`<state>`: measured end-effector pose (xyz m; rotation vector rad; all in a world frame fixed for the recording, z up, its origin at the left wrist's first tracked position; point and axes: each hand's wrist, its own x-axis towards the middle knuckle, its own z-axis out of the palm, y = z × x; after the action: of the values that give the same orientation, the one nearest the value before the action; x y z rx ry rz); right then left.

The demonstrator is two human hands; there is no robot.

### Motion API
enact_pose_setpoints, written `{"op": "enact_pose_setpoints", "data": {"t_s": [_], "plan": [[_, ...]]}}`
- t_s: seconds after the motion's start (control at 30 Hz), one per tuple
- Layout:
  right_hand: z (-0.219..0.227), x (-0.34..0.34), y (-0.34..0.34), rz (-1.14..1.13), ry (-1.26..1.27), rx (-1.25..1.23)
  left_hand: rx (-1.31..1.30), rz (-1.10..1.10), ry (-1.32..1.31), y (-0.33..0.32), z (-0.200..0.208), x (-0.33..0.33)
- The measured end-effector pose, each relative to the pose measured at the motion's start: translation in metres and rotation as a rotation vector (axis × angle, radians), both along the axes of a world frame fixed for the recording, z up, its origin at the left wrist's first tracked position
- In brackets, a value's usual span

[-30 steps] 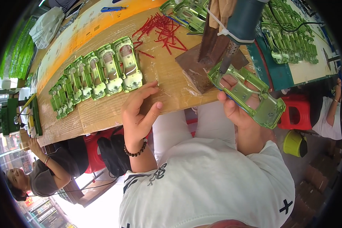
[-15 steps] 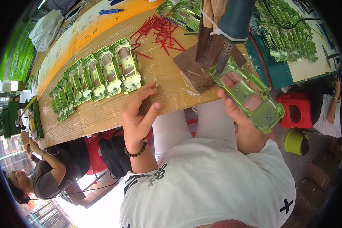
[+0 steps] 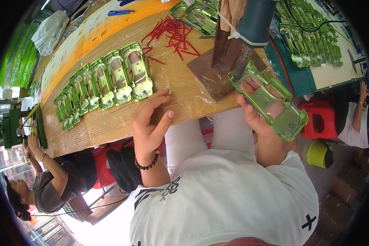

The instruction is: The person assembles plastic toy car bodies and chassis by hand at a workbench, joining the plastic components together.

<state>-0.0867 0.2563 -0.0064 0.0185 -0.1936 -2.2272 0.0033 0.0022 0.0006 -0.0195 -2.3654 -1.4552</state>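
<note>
My right hand (image 3: pixel 253 117) grips a shiny green toy car body (image 3: pixel 270 104) from beneath, its far end against the nozzle of a dark heat tool (image 3: pixel 242 59). That tool is fixed with a white cable tie to a rusty metal stand (image 3: pixel 215 78). Some right fingers show through the car body's openings; others are hidden behind it. My left hand (image 3: pixel 149 123) rests at the table's near edge, holding nothing, thumb and fingers apart. Just beyond it stands a row of several green car bodies (image 3: pixel 121 78).
Red thin strips (image 3: pixel 178 37) lie in a heap beyond the row. A blue cutter knife (image 3: pixel 121 12) is farther back. More green car bodies (image 3: pixel 311 41) fill the right side. A red stool (image 3: pixel 317 119) and a yellow-green bin (image 3: pixel 319 153) stand right. A co-worker (image 3: pixel 53 180) sits at left.
My right hand and the car body have shifted very slightly, with the far end staying at the nozzle. My left hand stays put. The co-worker's hands at left have moved up.
</note>
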Motion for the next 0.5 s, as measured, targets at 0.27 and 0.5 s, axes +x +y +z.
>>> {"op": "enact_pose_setpoints", "data": {"t_s": [0.27,0.5], "plan": [[-0.0002,0.0002,-0.0011,0.014,0.005,-0.019,-0.044,-0.005,0.027,-0.0012,-0.0007,-0.0007],[0.0012,0.0009,-0.0029,0.013,0.006,-0.026,-0.058,-0.017,0.058,-0.0016,-0.0007,-0.0018]]}}
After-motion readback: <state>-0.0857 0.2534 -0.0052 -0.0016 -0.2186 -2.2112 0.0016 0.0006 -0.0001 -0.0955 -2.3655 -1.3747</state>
